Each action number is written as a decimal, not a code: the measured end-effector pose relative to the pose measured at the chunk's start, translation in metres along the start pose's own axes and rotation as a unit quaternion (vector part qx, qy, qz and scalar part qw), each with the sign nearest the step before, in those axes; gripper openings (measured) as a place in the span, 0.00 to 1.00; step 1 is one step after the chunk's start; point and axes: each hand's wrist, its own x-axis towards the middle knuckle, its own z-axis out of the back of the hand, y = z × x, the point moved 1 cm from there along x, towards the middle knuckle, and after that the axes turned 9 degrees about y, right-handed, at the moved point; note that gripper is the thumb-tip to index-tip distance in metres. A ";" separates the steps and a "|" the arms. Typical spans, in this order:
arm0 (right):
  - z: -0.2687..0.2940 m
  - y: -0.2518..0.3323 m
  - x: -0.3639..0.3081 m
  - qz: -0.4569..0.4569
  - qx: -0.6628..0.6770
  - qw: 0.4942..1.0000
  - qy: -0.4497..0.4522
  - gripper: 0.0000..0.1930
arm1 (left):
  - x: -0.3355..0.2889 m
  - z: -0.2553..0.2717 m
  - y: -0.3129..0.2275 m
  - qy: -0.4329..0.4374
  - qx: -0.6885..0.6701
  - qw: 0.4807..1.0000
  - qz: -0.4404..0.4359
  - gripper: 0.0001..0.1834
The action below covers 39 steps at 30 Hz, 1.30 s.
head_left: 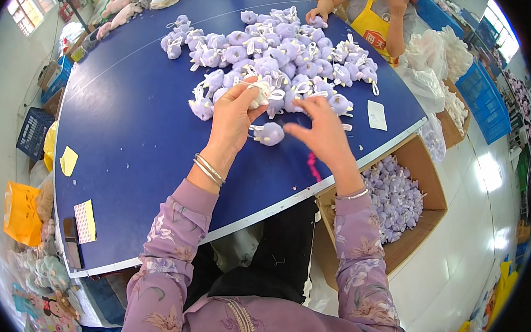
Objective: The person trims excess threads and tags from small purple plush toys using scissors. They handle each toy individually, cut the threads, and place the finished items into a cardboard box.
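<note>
Between the thumb and fingers of my left hand (pixel 233 115) is a small cream-white fuzzy piece (pixel 261 97), partly hidden by the fingers. My right hand (pixel 323 132), a little smeared by motion, has its thumb and fingers apart with nothing visible in them. Just left of its thumb, one lilac plush ball (pixel 270 134) with a white loop lies alone on the blue table (pixel 130 136). Beyond both hands spreads a heap of similar lilac plush balls (pixel 274 54), many with white loops and pale tips.
At my right, a cardboard box (pixel 430 179) beside the table holds many small lilac pieces. Across the table, a person in a yellow apron (pixel 379 28) touches the heap. White paper (pixel 377 115), a yellow note (pixel 68 161) and a sticker sheet (pixel 85 221) lie on the tabletop.
</note>
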 end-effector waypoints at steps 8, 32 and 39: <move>0.008 0.039 0.041 0.052 0.176 0.983 -0.026 0.11 | 0.001 -0.014 0.000 0.029 0.015 0.999 0.003 0.16; -0.029 0.000 0.024 -0.112 0.459 0.865 -0.167 0.09 | 0.006 -0.029 0.014 0.056 0.096 0.993 0.040 0.14; -0.001 -0.018 0.027 -0.075 0.530 0.828 -0.165 0.06 | 0.041 -0.044 -0.003 0.129 0.242 0.961 0.043 0.12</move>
